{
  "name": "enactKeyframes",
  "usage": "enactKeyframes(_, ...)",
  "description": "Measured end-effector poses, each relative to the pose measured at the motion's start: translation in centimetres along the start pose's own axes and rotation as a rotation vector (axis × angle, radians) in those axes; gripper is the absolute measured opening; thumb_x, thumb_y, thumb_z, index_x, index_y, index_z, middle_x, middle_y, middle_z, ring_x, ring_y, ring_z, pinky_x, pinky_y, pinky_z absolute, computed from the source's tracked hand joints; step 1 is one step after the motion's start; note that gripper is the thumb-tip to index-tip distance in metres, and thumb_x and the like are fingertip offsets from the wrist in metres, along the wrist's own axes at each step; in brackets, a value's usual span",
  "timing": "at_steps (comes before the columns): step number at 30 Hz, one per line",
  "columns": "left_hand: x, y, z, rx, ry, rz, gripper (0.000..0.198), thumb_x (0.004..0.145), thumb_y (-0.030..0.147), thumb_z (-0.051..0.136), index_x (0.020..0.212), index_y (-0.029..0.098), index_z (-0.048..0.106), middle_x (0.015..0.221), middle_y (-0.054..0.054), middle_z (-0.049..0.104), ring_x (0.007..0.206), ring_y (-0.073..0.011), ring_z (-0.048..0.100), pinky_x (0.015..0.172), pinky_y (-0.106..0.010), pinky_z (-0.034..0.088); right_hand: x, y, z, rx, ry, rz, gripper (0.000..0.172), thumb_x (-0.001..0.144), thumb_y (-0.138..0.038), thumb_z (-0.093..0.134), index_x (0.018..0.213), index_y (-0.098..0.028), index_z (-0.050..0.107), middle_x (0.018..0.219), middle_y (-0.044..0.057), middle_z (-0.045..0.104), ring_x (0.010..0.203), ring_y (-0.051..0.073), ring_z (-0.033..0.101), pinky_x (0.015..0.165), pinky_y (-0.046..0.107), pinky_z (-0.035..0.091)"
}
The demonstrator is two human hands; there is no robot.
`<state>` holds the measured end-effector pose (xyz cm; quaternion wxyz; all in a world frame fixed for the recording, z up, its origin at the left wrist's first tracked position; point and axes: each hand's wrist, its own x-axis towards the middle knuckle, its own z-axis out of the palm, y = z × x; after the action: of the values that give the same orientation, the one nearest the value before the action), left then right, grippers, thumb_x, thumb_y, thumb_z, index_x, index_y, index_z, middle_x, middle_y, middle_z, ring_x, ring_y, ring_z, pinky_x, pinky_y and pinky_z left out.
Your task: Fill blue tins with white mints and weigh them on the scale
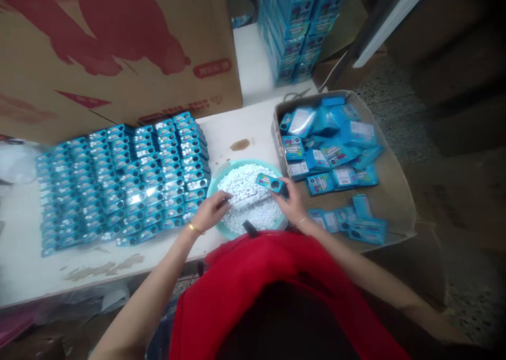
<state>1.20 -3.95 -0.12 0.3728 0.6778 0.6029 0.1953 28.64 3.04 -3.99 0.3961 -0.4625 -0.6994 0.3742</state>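
My right hand (291, 202) grips a small blue candy box (265, 181), with a dark round hole on its upper face, above a pale green basin (212, 187). Small white pellets (253, 197) fill the basin. Over its left side, my left hand (213, 210) has its fingers drawn together close to the pellets; whether anything sits between them cannot be made out. Rows of similar blue boxes (134, 196) stand packed side by side on the white table (223, 123), left of the basin.
An open carton (401, 202) on the right holds many loose blue boxes (336, 149). Tall stacks of blue packs (294, 33) rise at the back. A large printed cardboard box (166, 12) stands behind the rows. Scissors (296, 94) lie beyond the carton.
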Motion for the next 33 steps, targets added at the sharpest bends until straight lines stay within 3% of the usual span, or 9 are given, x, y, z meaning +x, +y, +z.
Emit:
enactKeyframes(4, 0.0, 4.2, -3.6, 0.073, -0.035, 0.066, 0.021, 0.092, 0.030, 0.050, 0.107, 0.018, 0.058, 0.097, -0.006, 0.063, 0.085, -0.0163, 0.059, 0.077, -0.029, 0.047, 0.1, -0.2, 0.4, -0.039, -0.057, -0.090, 0.035, 0.081, -0.016, 0.054, 0.115, -0.022, 0.054, 0.109, 0.009, 0.060, 0.105, 0.026, 0.056, 0.094, 0.043, 0.046)
enactKeyframes(7, 0.9, 7.5, -5.0, 0.259, -0.108, 0.097, 0.020, 0.093, 0.028, 0.047, 0.106, 0.018, 0.058, 0.096, -0.006, 0.063, 0.086, -0.0175, 0.059, 0.077, -0.030, 0.048, -0.1, -0.5, 0.7, -0.048, -0.121, -0.147, 0.042, 0.077, -0.010, 0.050, 0.117, -0.022, 0.054, 0.112, 0.010, 0.060, 0.108, 0.026, 0.054, 0.096, 0.045, 0.045)
enactKeyframes(13, 2.7, 14.8, -5.3, 0.833, -0.291, 0.037, 0.020, 0.094, 0.020, 0.040, 0.102, 0.013, 0.057, 0.090, -0.009, 0.062, 0.082, -0.0237, 0.060, 0.064, -0.032, 0.048, -0.7, -0.8, 1.4, -0.031, -0.168, -0.193, 0.047, 0.076, -0.007, 0.047, 0.120, -0.022, 0.052, 0.114, 0.010, 0.059, 0.110, 0.026, 0.053, 0.097, 0.046, 0.045)
enactKeyframes(18, 2.7, 18.5, -6.0, 0.972, -0.329, 0.036, 0.023, 0.090, 0.007, 0.036, 0.094, 0.014, 0.058, 0.084, -0.008, 0.060, 0.077, -0.0254, 0.059, 0.058, -0.033, 0.048, -0.9, -0.4, 1.4, 0.043, -0.179, -0.180, 0.041, 0.080, -0.012, 0.048, 0.119, -0.022, 0.052, 0.114, 0.010, 0.060, 0.111, 0.024, 0.054, 0.098, 0.045, 0.045)
enactKeyframes(21, 1.7, 17.5, -6.4, 0.826, -0.238, 0.050, 0.019, 0.092, 0.023, 0.046, 0.106, 0.014, 0.055, 0.101, -0.010, 0.060, 0.084, -0.0241, 0.060, 0.063, -0.033, 0.050, -1.5, -1.0, 1.0, 0.104, -0.213, -0.117, 0.036, 0.082, -0.019, 0.053, 0.118, -0.022, 0.053, 0.114, 0.010, 0.061, 0.109, 0.025, 0.057, 0.096, 0.045, 0.047)
enactKeyframes(24, -0.4, 14.2, -5.7, 0.571, -0.132, 0.107, 0.065, 0.083, 0.052, 0.060, 0.131, 0.015, 0.039, 0.127, -0.015, 0.050, 0.097, -0.0243, 0.059, 0.074, -0.033, 0.052, -2.0, -2.4, 1.3, 0.149, -0.314, -0.039, 0.038, 0.082, -0.030, 0.061, 0.118, -0.020, 0.055, 0.111, 0.010, 0.064, 0.105, 0.027, 0.061, 0.092, 0.044, 0.050)
enactKeyframes(25, -1.3, 12.9, -5.2, 0.509, -0.117, 0.105, 0.069, 0.081, 0.054, 0.061, 0.133, 0.016, 0.036, 0.128, -0.015, 0.049, 0.099, -0.0242, 0.059, 0.077, -0.033, 0.051, -2.1, -3.0, 1.7, 0.167, -0.363, -0.040, 0.038, 0.081, -0.033, 0.062, 0.116, -0.020, 0.056, 0.110, 0.010, 0.065, 0.104, 0.028, 0.062, 0.091, 0.044, 0.051)
enactKeyframes(29, -6.4, 9.0, -3.4, 0.358, -0.057, -0.017, 0.033, 0.089, 0.039, 0.054, 0.115, 0.018, 0.049, 0.104, -0.008, 0.060, 0.091, -0.0200, 0.059, 0.076, -0.029, 0.047, -2.3, -6.2, 4.1, 0.219, -0.614, -0.131, 0.040, 0.084, -0.038, 0.060, 0.120, -0.020, 0.056, 0.117, 0.010, 0.065, 0.110, 0.029, 0.061, 0.096, 0.045, 0.049)
enactKeyframes(33, -13.3, 5.6, -3.6, 0.283, 0.017, -0.228, 0.024, 0.087, 0.035, 0.058, 0.105, 0.019, 0.053, 0.098, -0.005, 0.060, 0.087, -0.0179, 0.057, 0.075, -0.027, 0.045, -2.0, -7.6, 5.6, 0.168, -0.732, -0.233, 0.049, 0.084, -0.041, 0.060, 0.127, -0.021, 0.051, 0.128, 0.011, 0.059, 0.120, 0.027, 0.055, 0.103, 0.045, 0.045)
